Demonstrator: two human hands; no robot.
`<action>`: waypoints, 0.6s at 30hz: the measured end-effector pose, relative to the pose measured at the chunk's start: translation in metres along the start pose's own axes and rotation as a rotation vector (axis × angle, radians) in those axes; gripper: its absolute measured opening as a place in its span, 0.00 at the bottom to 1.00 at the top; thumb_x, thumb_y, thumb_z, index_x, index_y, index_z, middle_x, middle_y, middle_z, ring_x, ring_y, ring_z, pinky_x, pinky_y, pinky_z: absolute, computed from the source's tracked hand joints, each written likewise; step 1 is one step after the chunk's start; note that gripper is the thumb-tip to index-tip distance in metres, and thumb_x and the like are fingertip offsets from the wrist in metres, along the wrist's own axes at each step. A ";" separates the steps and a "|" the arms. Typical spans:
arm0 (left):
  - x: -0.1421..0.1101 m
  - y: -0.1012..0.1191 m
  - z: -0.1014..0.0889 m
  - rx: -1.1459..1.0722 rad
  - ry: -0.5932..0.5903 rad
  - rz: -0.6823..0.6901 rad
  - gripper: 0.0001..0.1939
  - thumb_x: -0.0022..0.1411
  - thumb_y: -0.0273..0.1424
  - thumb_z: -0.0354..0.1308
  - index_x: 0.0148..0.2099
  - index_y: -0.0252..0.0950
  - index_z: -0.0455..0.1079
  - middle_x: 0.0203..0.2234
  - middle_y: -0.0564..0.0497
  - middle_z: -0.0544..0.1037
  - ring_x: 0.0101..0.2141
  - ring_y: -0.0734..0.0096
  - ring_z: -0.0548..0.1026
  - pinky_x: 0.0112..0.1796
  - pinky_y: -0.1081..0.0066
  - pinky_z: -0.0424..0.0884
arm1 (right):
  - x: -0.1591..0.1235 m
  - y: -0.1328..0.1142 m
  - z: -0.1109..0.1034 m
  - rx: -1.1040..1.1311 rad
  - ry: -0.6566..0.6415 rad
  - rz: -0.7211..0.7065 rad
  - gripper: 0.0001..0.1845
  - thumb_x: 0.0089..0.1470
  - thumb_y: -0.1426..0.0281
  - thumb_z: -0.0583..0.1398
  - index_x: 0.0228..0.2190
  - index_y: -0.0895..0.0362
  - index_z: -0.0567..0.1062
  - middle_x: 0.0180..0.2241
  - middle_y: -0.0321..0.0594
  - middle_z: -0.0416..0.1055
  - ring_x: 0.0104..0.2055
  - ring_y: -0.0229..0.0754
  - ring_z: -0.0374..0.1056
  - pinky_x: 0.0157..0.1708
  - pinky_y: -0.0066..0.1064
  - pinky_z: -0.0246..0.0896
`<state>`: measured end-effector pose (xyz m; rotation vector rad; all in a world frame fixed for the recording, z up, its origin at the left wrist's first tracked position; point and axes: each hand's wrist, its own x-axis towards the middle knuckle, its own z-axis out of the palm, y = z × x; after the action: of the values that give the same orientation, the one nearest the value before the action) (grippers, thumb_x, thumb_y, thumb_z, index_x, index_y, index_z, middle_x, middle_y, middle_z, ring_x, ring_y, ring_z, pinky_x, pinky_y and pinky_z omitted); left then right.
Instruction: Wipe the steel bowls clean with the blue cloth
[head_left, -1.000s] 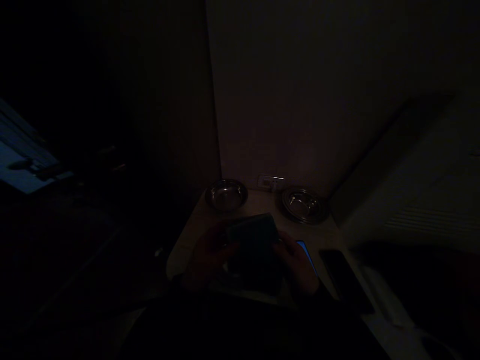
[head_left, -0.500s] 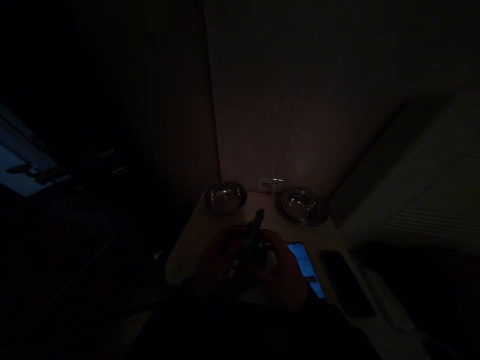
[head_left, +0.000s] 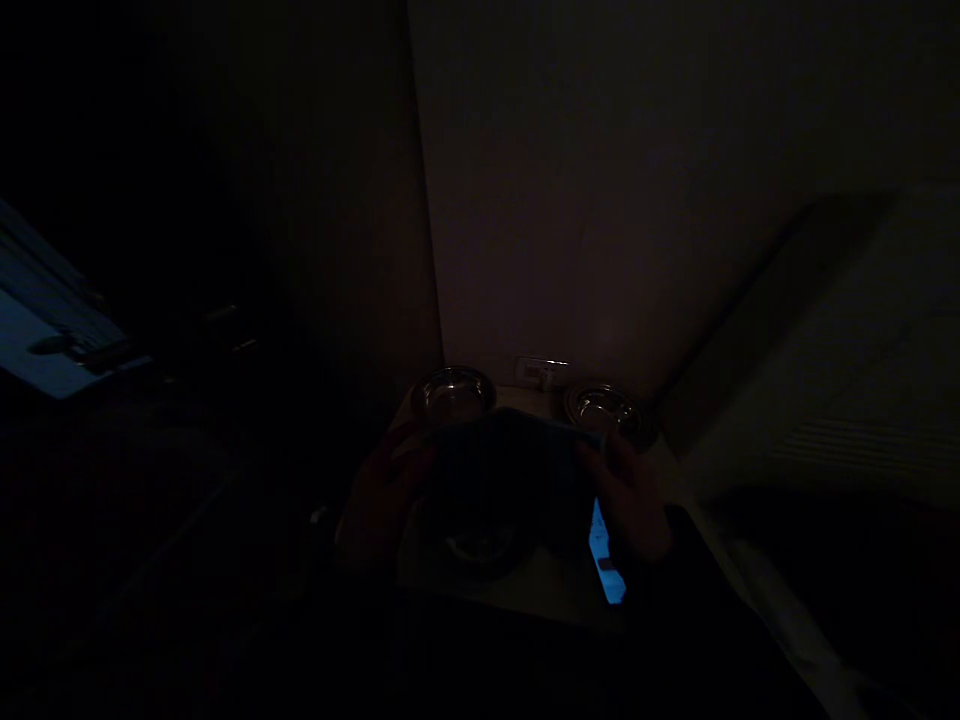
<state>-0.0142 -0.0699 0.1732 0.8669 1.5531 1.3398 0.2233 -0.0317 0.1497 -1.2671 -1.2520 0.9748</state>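
Observation:
A dark bluish cloth [head_left: 510,460] is spread between my hands above the small table [head_left: 525,590]. My left hand [head_left: 382,490] pinches its left side. At the right end my right hand [head_left: 626,490] has its fingers closed on the edge. Below the cloth a round shiny thing [head_left: 480,545], perhaps a bowl, shows only in part. A lit phone [head_left: 606,560] lies under my right hand, partly covered. The picture is very dark, so fine detail is lost.
At the back left of the table stands a metal bowl [head_left: 453,395]. A metal dish [head_left: 604,405] sits at the back right. A wall socket [head_left: 541,372] is between them on the wall. A door handle [head_left: 90,352] shows far left.
My hands have moved apart, left and right. The cloth, bunched between them before, is now stretched out wide. It and my right hand now cover more of the table and phone.

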 end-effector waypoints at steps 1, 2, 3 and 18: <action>0.001 0.000 -0.002 -0.010 -0.003 -0.009 0.31 0.48 0.42 0.64 0.53 0.36 0.68 0.37 0.45 0.81 0.39 0.59 0.78 0.36 0.67 0.74 | 0.003 -0.001 -0.003 0.006 0.005 0.009 0.17 0.46 0.55 0.63 0.33 0.53 0.75 0.32 0.38 0.76 0.36 0.48 0.70 0.35 0.37 0.64; 0.002 0.001 -0.002 -0.016 -0.006 -0.014 0.30 0.47 0.42 0.65 0.52 0.35 0.70 0.37 0.45 0.81 0.40 0.58 0.78 0.37 0.66 0.74 | 0.004 -0.002 -0.004 0.013 0.005 0.012 0.17 0.45 0.54 0.63 0.32 0.53 0.75 0.31 0.38 0.76 0.35 0.48 0.69 0.34 0.36 0.63; 0.003 0.001 -0.002 -0.015 -0.007 -0.014 0.29 0.46 0.42 0.65 0.50 0.35 0.71 0.37 0.45 0.81 0.40 0.58 0.78 0.38 0.66 0.74 | 0.005 -0.003 -0.005 0.022 -0.001 0.011 0.17 0.46 0.54 0.63 0.32 0.53 0.76 0.31 0.37 0.76 0.35 0.48 0.69 0.34 0.36 0.63; -0.013 -0.011 0.031 -0.057 -0.120 0.145 0.36 0.44 0.37 0.67 0.55 0.34 0.62 0.49 0.42 0.75 0.49 0.58 0.73 0.46 0.67 0.71 | -0.025 -0.027 0.049 0.280 -0.454 -0.050 0.22 0.53 0.53 0.59 0.45 0.50 0.77 0.51 0.37 0.71 0.57 0.49 0.62 0.60 0.44 0.50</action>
<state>0.0193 -0.0722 0.1640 1.0211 1.3755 1.4006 0.1688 -0.0524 0.1677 -0.8164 -1.4183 1.3978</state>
